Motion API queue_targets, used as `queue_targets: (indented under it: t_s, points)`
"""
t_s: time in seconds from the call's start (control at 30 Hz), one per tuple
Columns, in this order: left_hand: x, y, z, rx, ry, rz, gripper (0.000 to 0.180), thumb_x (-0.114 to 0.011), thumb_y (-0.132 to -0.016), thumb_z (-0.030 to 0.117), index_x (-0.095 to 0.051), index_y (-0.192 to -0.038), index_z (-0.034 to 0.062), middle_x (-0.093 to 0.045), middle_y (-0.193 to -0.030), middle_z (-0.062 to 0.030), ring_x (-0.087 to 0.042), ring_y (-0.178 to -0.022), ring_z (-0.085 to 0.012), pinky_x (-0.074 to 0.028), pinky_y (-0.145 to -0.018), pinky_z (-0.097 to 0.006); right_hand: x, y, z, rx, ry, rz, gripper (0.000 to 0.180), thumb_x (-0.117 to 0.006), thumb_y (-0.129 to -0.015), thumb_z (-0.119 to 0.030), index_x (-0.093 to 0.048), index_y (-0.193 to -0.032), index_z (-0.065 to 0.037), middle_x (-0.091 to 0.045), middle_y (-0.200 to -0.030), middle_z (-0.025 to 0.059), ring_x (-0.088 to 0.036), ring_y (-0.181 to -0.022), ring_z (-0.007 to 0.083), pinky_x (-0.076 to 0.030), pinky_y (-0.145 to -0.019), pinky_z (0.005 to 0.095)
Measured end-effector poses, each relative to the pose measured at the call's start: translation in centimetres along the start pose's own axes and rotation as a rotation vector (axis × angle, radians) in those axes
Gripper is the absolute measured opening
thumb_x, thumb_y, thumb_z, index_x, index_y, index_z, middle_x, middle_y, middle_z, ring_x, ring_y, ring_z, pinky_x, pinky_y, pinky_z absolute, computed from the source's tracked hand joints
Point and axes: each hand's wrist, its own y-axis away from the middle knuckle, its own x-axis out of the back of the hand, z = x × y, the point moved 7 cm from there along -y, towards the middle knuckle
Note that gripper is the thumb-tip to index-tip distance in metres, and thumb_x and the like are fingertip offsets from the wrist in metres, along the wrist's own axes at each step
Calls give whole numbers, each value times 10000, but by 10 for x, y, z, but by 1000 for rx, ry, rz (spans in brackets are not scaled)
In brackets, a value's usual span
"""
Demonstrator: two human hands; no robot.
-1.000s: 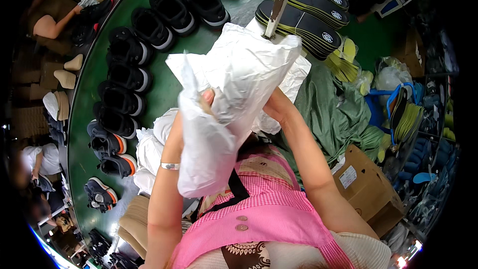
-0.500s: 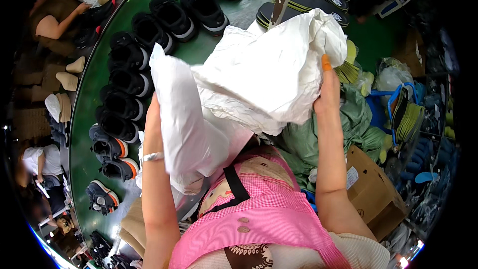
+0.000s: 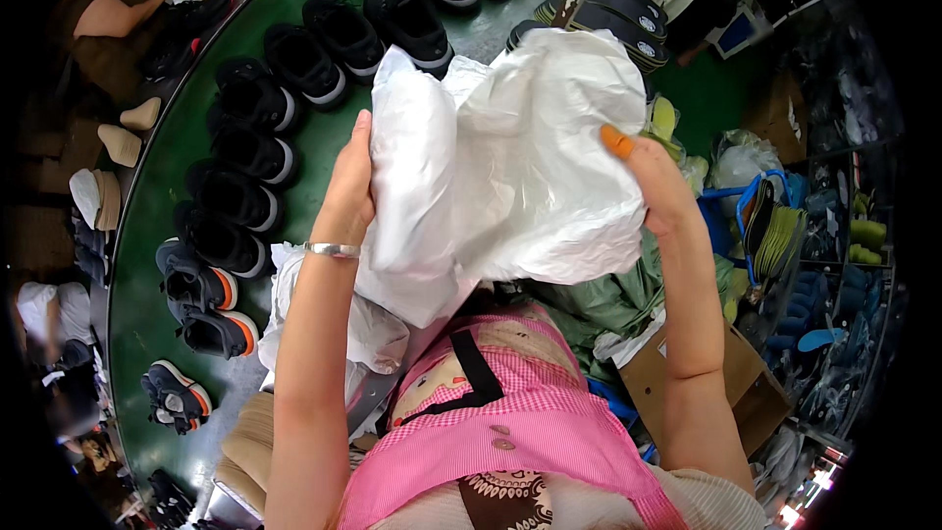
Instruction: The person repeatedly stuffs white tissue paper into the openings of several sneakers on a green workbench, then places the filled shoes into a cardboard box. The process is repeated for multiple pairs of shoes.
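Presently, the white paper (image 3: 549, 157) is raised beside the bench (image 3: 326, 152), the left hand (image 3: 351, 172) and right hand (image 3: 659, 182) both grasping it with their fingers, its right portion apparently spread, its left portion not yet unfolded.

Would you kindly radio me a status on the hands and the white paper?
Right hand gripping white paper. Left hand against its left side, fingers partly hidden. Black shoes beyond, not visibly blocking.
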Motion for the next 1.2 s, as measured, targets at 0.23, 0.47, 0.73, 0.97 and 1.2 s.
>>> queue_targets:
  t_s: [0.23, 0.47, 0.73, 0.97, 1.2]
  points:
    - [-59, 68, 13, -368, -103, -157, 279, -655, -871, 205, -610, -1047, -6, -654, -970, -42, -581, -826, -74, -476, -734, -223, 20, 8, -43, 288, 165, 186, 374, -585, -893, -244, -542, -1166, 9, -632, -951, 33, -567, -782, 77, -457, -649, 234]
    - [-49, 53, -21, -623, -233, -166, 336, -689, -821, 217, -607, -1037, -27, -665, -899, -83, -586, -761, -143, -480, -720, -285, -164, 94, -12, 749, 670, -137, 610, -597, -800, -134, -367, -1354, -21, -576, -1072, 269, -617, -925, 356, -483, -787, 390]
    - [-4, 84, -14, -360, 315, -377, 316, -657, -842, 208, -598, -1053, -21, -653, -921, -81, -586, -796, -149, -479, -740, -284, -190, 136, -33, 1241, 835, -251, 293, -619, -812, -65, -643, -1104, -46, -672, -911, 109, -654, -807, 232, -505, -749, 309]
    - [-2, 81, -10, -442, 380, -318, 300, -628, -861, 200, -591, -1067, -15, -642, -940, -79, -586, -827, -154, -479, -759, -283, -195, 81, -10, 1171, 1023, 123, 734, -638, -811, -400, -350, -1367, -17, -300, -1406, 244, -329, -1249, 404, -312, -1007, 481]
    - [37, 111, -22, -361, 354, -322, 285, -600, -880, 192, -583, -1081, -9, -631, -960, -78, -586, -857, -159, -478, -777, -282, -208, 108, 21, 1253, 1252, -135, 648, -721, -714, -258, -478, -1295, -102, -395, -1364, 186, -435, -1182, 359, -341, -1004, 420]
